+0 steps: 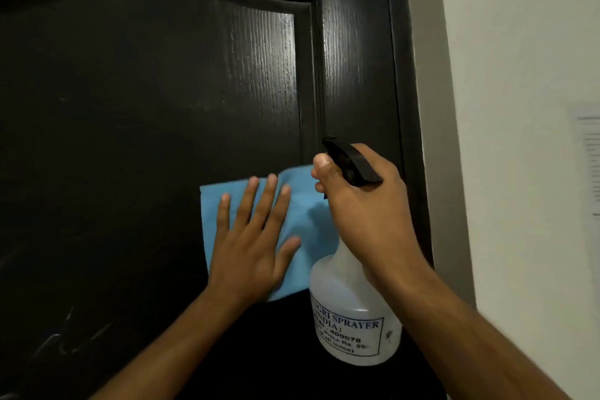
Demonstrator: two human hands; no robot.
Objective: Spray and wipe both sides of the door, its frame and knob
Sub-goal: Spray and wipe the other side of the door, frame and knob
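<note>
A dark wood-grain door [146, 91] fills most of the view, with wet droplets glistening on its raised panel at the upper right. My left hand [253, 237] presses a blue cloth [311, 214] flat against the door with straight, spread fingers. My right hand [363, 208] grips the neck of a translucent white spray bottle [350, 312] with a black trigger head, its nozzle pointing at the door just above the cloth. The dark door frame [406, 75] runs down the right side of the door. No knob shows.
A pale wall [519, 75] stands to the right of the frame. A pale plate or panel [589, 159] is fixed to the wall at the far right edge. White scuff marks show on the door at the lower left.
</note>
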